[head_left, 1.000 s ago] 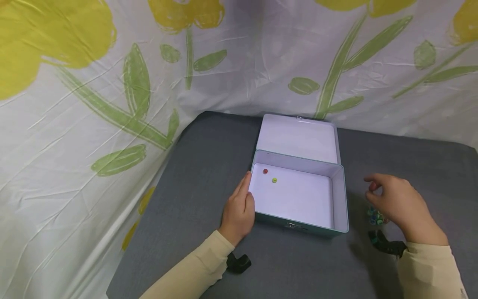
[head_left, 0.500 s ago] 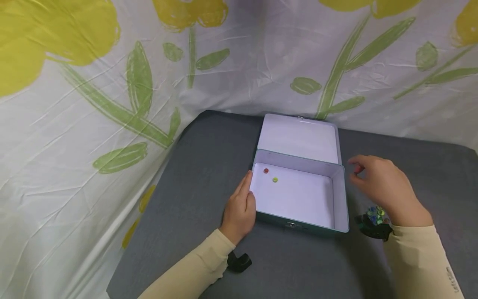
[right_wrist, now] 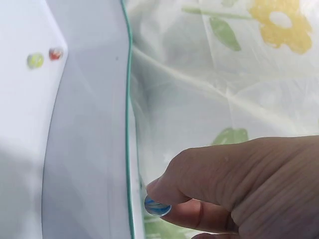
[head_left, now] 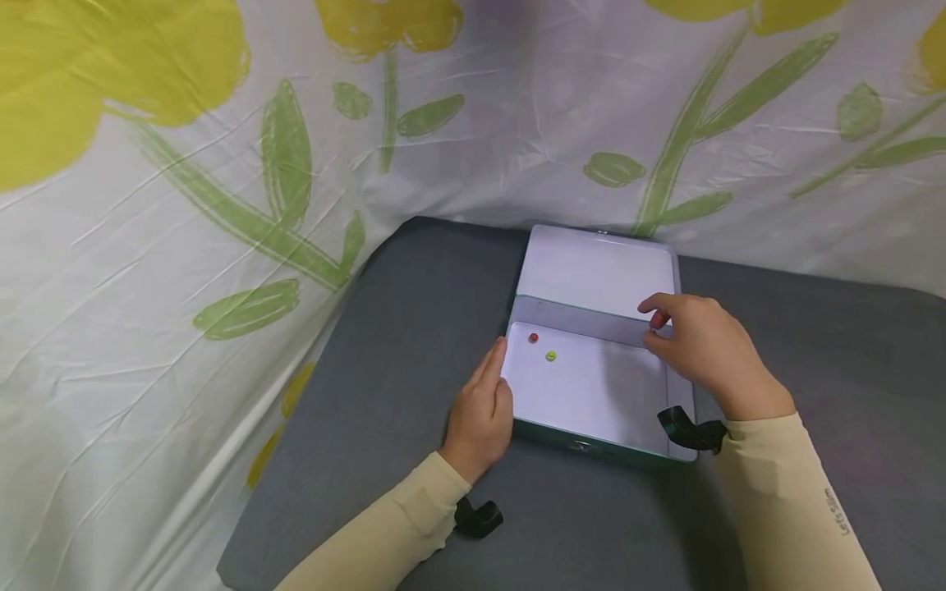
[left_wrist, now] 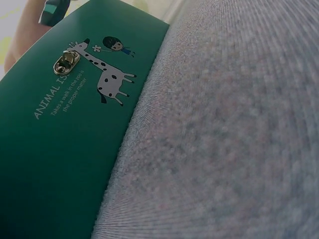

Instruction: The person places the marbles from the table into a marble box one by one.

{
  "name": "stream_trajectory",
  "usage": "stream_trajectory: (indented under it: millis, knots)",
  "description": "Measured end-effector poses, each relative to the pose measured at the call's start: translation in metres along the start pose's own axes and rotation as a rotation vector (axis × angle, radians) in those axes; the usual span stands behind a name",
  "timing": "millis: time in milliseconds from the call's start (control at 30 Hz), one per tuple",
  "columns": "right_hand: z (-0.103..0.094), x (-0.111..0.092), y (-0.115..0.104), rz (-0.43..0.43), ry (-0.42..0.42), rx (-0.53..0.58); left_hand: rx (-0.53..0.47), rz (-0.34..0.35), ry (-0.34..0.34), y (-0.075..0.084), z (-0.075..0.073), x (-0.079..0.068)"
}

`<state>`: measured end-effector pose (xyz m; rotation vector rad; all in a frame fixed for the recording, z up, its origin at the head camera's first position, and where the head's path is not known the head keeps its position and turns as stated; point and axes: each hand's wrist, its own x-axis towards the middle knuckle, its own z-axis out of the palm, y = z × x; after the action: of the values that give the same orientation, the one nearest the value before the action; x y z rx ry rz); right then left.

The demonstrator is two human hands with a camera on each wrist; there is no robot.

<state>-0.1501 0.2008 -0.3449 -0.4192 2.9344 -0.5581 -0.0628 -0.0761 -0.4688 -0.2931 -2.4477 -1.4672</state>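
An open tin box (head_left: 591, 394) with a green outside and white inside stands on the grey table, its lid (head_left: 594, 271) folded back. Inside, near the back left corner, lie a red marble (head_left: 534, 337) and a yellow-green marble (head_left: 550, 356). My left hand (head_left: 480, 419) rests along the box's left side, fingers straight. Over the right back part of the box is my right hand (head_left: 709, 349), pinching a clear marble with blue streaks (right_wrist: 157, 206) between thumb and finger, above the rim.
A metal clasp (left_wrist: 67, 62) and a printed giraffe (left_wrist: 109, 79) mark the box's green front. Behind the table (head_left: 384, 369) hangs a white cloth (head_left: 532, 123) with yellow flowers. Each wrist wears a black camera mount (head_left: 479, 519).
My right hand has moved left with the marble, from beside the box to over its right part. The marble pile on the right is now hidden by that arm. My left hand stays put.
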Motion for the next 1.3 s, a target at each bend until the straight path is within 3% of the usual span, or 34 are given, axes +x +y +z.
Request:
stream_trajectory:
  millis: [833, 1300]
  knots:
    - [0.027, 0.044, -0.042, -0.114, -0.005, 0.064, 0.02, -0.02, -0.006, 0.001, 0.001, 0.001]
    - [0.059, 0.059, -0.054, -0.184, -0.04, 0.085, 0.028, 0.014, 0.02, -0.002, 0.0, 0.002]
